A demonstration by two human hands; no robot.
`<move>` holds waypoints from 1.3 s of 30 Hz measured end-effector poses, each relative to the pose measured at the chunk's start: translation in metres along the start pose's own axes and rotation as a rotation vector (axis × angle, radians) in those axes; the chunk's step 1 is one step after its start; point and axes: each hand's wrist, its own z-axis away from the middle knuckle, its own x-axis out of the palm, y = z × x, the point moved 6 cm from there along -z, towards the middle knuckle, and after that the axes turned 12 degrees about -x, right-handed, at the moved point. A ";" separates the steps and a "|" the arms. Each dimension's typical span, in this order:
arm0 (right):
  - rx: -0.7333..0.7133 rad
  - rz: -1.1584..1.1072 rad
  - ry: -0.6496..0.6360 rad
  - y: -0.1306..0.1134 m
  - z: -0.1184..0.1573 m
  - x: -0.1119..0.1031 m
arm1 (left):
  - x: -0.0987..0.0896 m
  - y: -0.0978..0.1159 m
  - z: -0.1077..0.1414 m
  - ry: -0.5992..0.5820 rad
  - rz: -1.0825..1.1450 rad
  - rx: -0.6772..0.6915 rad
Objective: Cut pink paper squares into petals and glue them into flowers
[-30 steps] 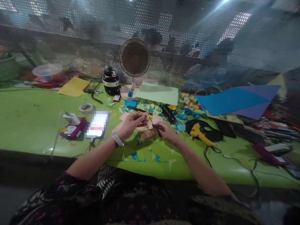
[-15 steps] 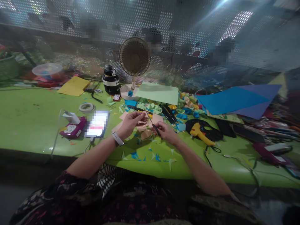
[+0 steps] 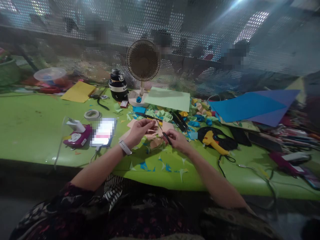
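The right hand (image 3: 177,140) is curling snugly around the dark handle of a slim tool (image 3: 166,136), whose thin shaft is pointing toward eleven o'clock, its tip lying close to the left fingertips. The left hand (image 3: 139,132) is bending its thumb and fingers nearly together; whether a scrap is sitting in that pinch, I cannot tell. Peach paper pieces (image 3: 168,127) are lying between and beneath the hands, at the hub of the clock. They are looking feather-light, soft and easy to crease or tear, so a gentle fingertip hold at an edge is seeming best; the tool is looking light and stiff, and its handle is offering the surest grip. Crumpled, matte paper bits (image 3: 165,116) are clustering at twelve, below a smooth, flat pale green sheet (image 3: 170,99). Sharp-cornered blue slivers (image 3: 147,167) are scattering at six across the glossy green tabletop (image 3: 32,133). A hard, yellow glue gun (image 3: 213,142) is resting at three, a smooth tape roll (image 3: 92,115) is showing its ring at ten, and large blue sheets (image 3: 247,106) are overlapping at two.
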 end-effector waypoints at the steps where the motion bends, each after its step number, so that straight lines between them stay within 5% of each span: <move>1: 0.004 -0.005 -0.003 0.001 0.000 0.000 | 0.000 0.000 0.000 0.004 0.000 0.000; 39: -0.003 0.015 -0.011 0.001 0.000 -0.001 | 0.000 0.005 0.001 -0.025 -0.011 -0.017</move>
